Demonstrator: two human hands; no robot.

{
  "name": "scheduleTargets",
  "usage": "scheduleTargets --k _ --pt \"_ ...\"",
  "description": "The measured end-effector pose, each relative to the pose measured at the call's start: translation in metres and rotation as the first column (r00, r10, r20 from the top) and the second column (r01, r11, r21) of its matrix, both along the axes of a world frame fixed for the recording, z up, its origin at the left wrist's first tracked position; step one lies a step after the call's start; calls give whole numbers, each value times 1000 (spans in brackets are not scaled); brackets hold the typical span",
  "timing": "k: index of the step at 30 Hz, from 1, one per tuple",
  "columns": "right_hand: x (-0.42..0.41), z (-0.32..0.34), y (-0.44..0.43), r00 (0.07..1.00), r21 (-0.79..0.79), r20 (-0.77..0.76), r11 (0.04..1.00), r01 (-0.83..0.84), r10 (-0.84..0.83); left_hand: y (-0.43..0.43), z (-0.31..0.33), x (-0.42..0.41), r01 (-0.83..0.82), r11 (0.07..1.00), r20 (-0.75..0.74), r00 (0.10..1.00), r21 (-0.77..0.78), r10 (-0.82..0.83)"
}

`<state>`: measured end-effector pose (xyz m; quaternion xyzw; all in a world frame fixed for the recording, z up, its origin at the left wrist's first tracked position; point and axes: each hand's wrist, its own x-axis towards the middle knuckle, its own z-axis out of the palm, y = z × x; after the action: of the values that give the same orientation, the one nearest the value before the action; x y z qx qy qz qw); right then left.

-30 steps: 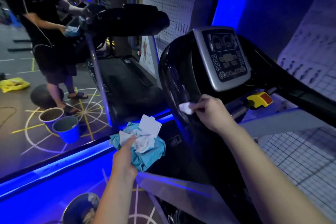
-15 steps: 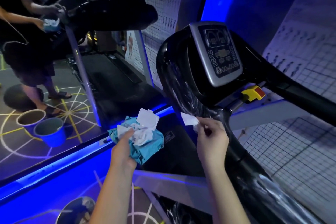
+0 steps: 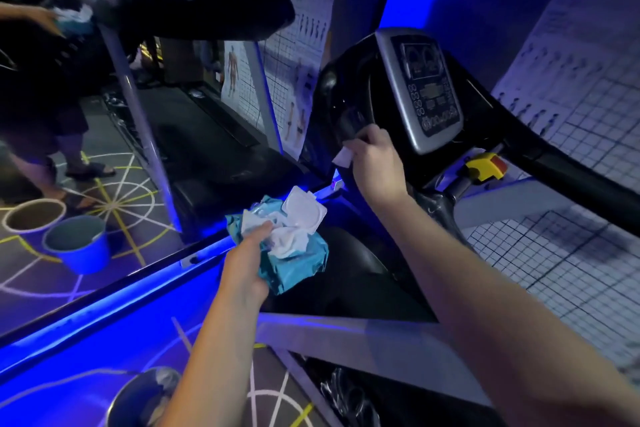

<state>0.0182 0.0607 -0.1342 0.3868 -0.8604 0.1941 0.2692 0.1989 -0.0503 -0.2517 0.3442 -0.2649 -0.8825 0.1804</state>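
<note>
White wipe [image 3: 342,157], pinched in the right hand [image 3: 375,163], lies against the black treadmill console [image 3: 349,97], just left of its grey control panel [image 3: 422,90]. Below the console, the left hand [image 3: 247,262] grips a teal wet-wipe pack [image 3: 294,260] with its lid [image 3: 304,210] flipped open.

left grip [image 3: 246,263] clasping, right grip [image 3: 375,163] pinching
</note>
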Motion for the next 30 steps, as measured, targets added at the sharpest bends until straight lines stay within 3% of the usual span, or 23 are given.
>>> scheduleTargets --k 4,8,14,16,19,22,26,30 --pt "-11 2 -7 979 404 -182 915 -9 90 -9 9 3 -6 1000 11 1000 15 5" --pt "-3 -6 -1 951 535 -304 836 126 51 -11 -1 4 13 999 37 999 39 -14" --pt "25 -25 50 926 455 -376 872 183 2 -21 -8 7 -13 998 41 999 61 10" --pt "31 -27 61 952 461 -304 871 167 -22 -21 -8 5 -17 997 38 999 75 15" --pt "42 -22 64 988 446 -64 882 152 -138 -16 -8 3 -5 997 43 999 83 1" --pt "45 -17 55 982 277 60 948 157 -180 -11 -5 1 7 996 57 998 86 -12" --pt "33 -10 22 995 145 -8 984 103 -103 -7 -4 0 33 997 72 997 71 -38" --pt "19 -23 -5 978 287 -191 948 138 -84 -3 -4 3 50 997 96 994 55 -55"
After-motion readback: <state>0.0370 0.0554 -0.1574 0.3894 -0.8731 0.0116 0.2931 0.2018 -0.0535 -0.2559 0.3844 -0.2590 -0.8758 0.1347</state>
